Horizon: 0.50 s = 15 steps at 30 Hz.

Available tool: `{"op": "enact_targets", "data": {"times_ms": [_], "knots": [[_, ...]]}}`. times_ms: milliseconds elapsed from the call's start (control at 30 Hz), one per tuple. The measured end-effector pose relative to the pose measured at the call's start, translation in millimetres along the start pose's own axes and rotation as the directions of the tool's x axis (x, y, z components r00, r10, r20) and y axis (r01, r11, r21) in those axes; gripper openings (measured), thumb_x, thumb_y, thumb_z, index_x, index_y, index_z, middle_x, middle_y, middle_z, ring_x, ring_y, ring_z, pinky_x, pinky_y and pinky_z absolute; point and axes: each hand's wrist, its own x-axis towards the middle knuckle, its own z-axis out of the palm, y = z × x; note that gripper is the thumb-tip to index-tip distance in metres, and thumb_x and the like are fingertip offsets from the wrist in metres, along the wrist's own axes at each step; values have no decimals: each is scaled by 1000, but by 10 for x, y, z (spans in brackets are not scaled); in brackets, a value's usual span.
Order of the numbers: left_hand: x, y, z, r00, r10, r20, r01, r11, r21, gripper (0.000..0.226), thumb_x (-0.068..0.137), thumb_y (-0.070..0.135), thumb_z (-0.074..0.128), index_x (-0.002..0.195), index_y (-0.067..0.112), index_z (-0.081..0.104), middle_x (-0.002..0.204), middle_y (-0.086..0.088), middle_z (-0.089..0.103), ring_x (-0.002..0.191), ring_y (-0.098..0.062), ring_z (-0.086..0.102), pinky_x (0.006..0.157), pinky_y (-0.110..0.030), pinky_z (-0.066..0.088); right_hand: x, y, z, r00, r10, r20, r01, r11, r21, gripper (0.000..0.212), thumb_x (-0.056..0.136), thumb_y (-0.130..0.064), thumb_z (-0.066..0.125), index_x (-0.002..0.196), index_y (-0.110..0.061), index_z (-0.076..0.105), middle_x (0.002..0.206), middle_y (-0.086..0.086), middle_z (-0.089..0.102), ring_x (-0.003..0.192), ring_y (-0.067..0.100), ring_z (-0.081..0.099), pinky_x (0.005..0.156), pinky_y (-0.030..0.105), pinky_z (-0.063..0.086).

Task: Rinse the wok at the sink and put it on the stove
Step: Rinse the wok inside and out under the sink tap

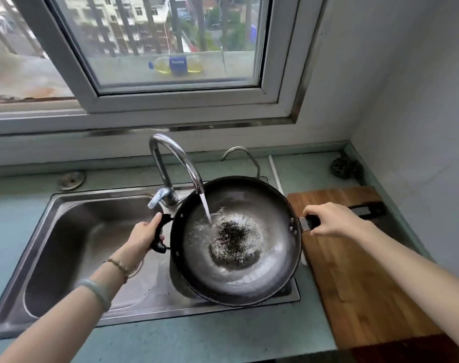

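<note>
Two hands' grip on one wok (262, 205), one faucet (170, 158) running

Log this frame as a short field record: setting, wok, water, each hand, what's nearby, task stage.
setting: kitchen sink under a window
wok: held over the right side of the sink, dark scourer-like clump lying in it
tap: running, stream lands inside the wok
left hand: gripping the wok's loop handle
right hand: gripping the long handle
nearby: cutting board to the right, scouring pad in the corner
stage: rinsing; stove not in view
</note>
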Motion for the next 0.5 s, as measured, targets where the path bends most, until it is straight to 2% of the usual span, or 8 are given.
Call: {"op": "enact_targets", "data": {"times_ms": [33, 100, 167, 300, 367, 500], "knots": [[-50, 35, -102, 999, 41, -35, -40, 998, 44, 51, 92, 42, 56, 61, 2, 54, 37, -1, 54, 45, -22, 52, 50, -29, 44, 73, -43, 49, 1000, -20, -5, 20, 999, 27, 40, 70, -34, 67, 108, -31, 54, 107, -3, 68, 99, 24, 61, 65, 30, 37], [-117, 86, -334, 988, 113, -105, -101, 989, 112, 59, 91, 48, 54, 57, 0, 57, 48, -8, 60, 54, -24, 54, 61, -41, 51, 231, -153, 122, 998, -64, -8, 65, 995, 72, 37, 70, -31, 67, 104, -29, 54, 104, -2, 68, 97, 24, 61, 64, 30, 36], [-171, 105, -559, 975, 145, -168, -120, 981, 150, 66, 87, 55, 52, 59, -3, 60, 56, -13, 62, 55, -25, 56, 69, -45, 53, 399, -299, 170, 994, -108, -8, 108, 990, 90, 38, 69, -32, 69, 103, -29, 53, 104, -1, 68, 97, 26, 61, 64, 30, 38], [-392, 194, -862, 948, 176, -264, -151, 982, 112, 56, 93, 43, 53, 56, 1, 57, 55, -13, 56, 50, -26, 52, 57, -36, 47, 677, -626, 229, 984, -181, 9, 178, 978, 112, 43, 72, -30, 67, 110, -30, 49, 109, 2, 66, 101, 27, 60, 68, 31, 41], [-473, 213, -984, 941, 165, -296, -140, 985, 103, 54, 93, 42, 54, 58, 1, 56, 57, -14, 56, 51, -26, 51, 52, -32, 45, 788, -770, 254, 973, -228, 15, 225, 967, 115, 46, 71, -27, 65, 114, -30, 50, 113, 2, 65, 104, 27, 60, 74, 33, 47], [-621, 196, -1238, 931, 121, -344, -104, 992, 66, 52, 93, 40, 55, 61, 0, 57, 59, -14, 56, 45, -25, 52, 57, -39, 51, 975, -1029, 271, 946, -322, 28, 317, 942, 107, 47, 70, -21, 60, 116, -33, 54, 116, -1, 65, 107, 25, 60, 82, 37, 51]]}}
